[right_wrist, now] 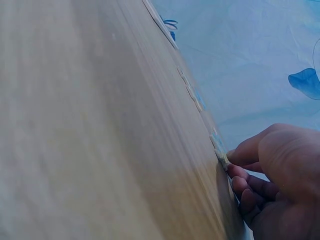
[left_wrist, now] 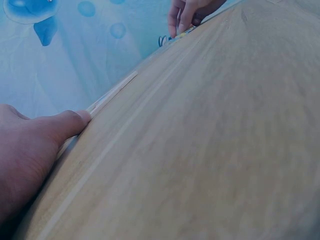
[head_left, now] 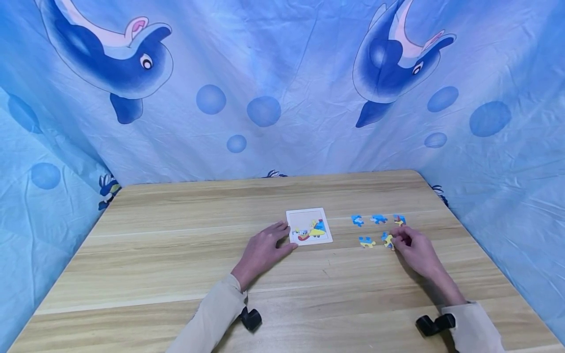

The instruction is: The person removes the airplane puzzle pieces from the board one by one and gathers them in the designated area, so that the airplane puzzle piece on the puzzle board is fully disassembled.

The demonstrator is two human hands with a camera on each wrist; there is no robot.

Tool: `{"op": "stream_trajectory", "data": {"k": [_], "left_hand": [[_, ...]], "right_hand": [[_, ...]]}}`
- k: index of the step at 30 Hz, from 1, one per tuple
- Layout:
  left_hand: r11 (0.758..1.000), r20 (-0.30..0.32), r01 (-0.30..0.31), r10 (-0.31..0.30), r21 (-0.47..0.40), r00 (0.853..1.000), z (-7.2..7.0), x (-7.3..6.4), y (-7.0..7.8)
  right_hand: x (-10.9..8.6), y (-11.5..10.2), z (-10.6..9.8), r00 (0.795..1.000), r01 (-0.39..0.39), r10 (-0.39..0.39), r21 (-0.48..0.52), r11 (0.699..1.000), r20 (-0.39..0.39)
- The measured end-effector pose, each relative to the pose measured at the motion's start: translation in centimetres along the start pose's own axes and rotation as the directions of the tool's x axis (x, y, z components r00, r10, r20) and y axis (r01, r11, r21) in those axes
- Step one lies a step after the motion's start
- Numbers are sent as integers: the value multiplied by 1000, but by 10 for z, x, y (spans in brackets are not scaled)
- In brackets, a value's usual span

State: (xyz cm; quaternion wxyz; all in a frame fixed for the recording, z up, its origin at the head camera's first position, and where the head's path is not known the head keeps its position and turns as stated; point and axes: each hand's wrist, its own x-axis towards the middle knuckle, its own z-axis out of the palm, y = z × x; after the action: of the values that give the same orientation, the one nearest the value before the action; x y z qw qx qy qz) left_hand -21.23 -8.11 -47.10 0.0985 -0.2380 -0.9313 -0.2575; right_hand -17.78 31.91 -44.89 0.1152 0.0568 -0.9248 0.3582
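In the head view, a square white-framed puzzle board point(head_left: 310, 211) lies on the table, partly filled with a yellow, blue and red picture. My left hand point(head_left: 266, 249) rests at the board's left side, its fingers along the left edge and its thumb touching the near-left corner. To the right, my right hand point(head_left: 416, 251) pinches a blue-and-yellow jigsaw piece point(head_left: 387, 239) at its right side. In the right wrist view, the thumb and index finger meet at that piece point(right_wrist: 221, 156), which is low over or on the tabletop.
Other loose jigsaw pieces lie near the right hand: a blue-and-yellow piece point(head_left: 366, 242), a blue-and-white piece point(head_left: 357, 220), a blue piece point(head_left: 378, 219) and a blue-and-red piece point(head_left: 399, 220). The wooden table point(head_left: 176, 255) is surrounded by a blue dolphin-print curtain point(head_left: 304, 63).
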Motion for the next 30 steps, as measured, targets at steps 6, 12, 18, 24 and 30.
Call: {"op": "stream_trajectory", "data": {"k": [6,12,18,24,30], "left_hand": [[1000,-3,0,0,-3,1000,0,0,0],[1000,1,1,-1,-4,1000,0,-1,0],[1000,9,-1,1,0,1000,0,0,0],[1000,4,-10,10,3,1000,0,0,-1],[1000,4,-10,10,9,1000,0,0,0]], "right_hand": [[0,0,1,1000,6,-6,-7,1000,3],[0,-3,3,998,15,-13,29,999,-58],[3,-13,11,990,80,-64,124,989,-127],[7,-29,23,996,72,-60,171,983,-72],[15,-48,40,998,60,-59,239,969,-13]]}}
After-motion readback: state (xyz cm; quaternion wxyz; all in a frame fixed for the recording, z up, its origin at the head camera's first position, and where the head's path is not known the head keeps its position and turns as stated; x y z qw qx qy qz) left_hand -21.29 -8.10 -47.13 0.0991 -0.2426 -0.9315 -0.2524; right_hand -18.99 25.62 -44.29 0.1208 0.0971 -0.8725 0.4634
